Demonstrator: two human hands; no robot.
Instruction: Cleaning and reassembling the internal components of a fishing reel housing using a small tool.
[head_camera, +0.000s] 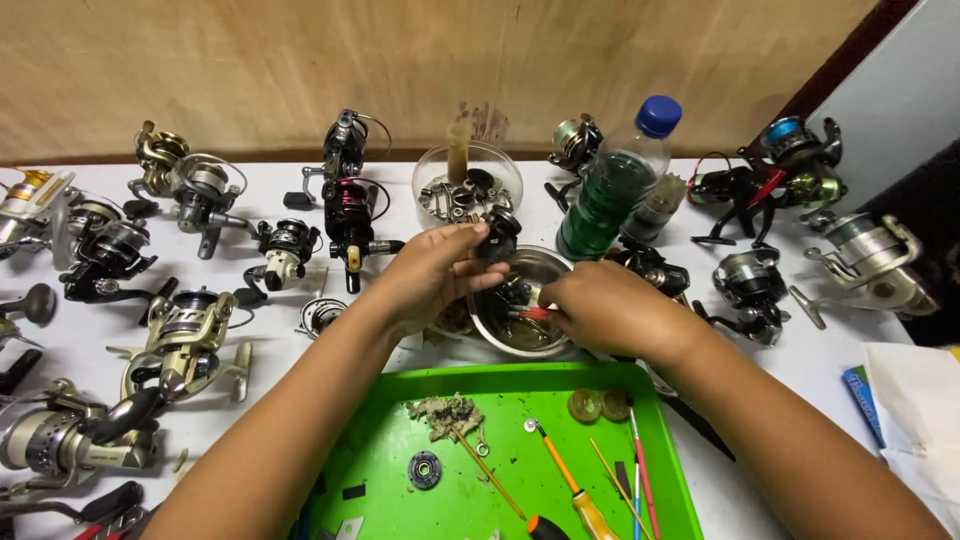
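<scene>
Both hands are at work over a small metal bowl (525, 305) that stands on the white tabletop (270, 200), just beyond the far edge of the green tray (400, 400).

The left hand (435, 275) is at the bowl's left rim, fingers curled nearly closed. Fingertips and thumb pinch a small dark reel part (500, 235), held just above the bowl's far-left edge.

The right hand (600, 310) is at the bowl's right rim, also closed down to a pinch. It grips a thin red tool (535, 313) whose tip points into the bowl. What lies inside the bowl is too small and dark to identify.

Just behind the bowl stand a clear round tub (440, 170) of small metal parts and, to the bowl's right rear, a plastic bottle (612, 190) with green liquid and a blue cap.

On the tray, nearer the person than the bowl, lie a clump of grey debris (445, 412), a black ring-shaped part (424, 469), an orange-handled screwdriver (575, 495) and two round brownish discs (598, 405).

Many fishing reels (185, 340) lie spread over the tabletop to the left, right and rear of the bowl.
</scene>
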